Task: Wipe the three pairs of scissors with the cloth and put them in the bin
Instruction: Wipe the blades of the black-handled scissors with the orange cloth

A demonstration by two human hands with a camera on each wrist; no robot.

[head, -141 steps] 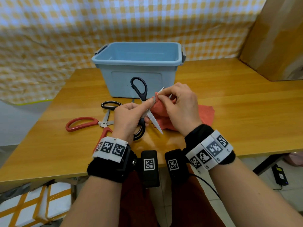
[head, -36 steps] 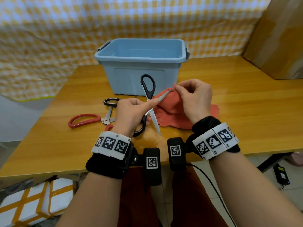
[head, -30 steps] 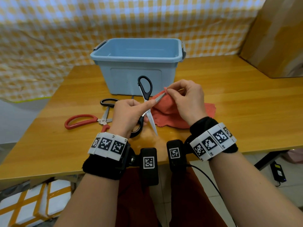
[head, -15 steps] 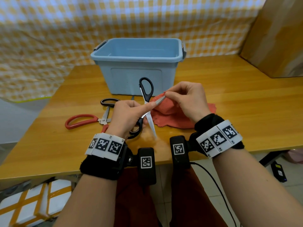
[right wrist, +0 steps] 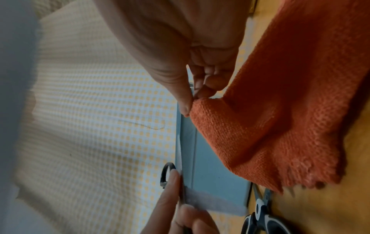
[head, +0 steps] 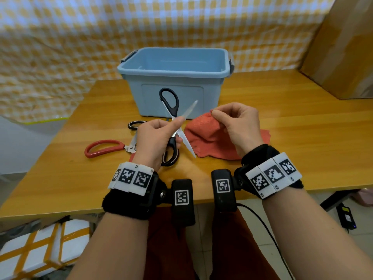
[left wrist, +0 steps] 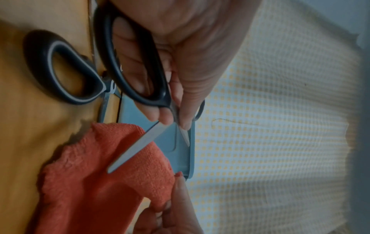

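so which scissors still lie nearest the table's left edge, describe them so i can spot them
Start at the blue bin on the wooden table, then look left and nearer. The red-handled scissors lie flat there; the neighbouring pairs have black handles.

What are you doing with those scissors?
A person is cleaning scissors. The left hand holds the black scissors with the blades spread open, and the right hand pinches an orange cloth beside them, not touching a blade. Two more pairs, the red scissors among them, lie on the table. Nothing shows inside the blue bin.
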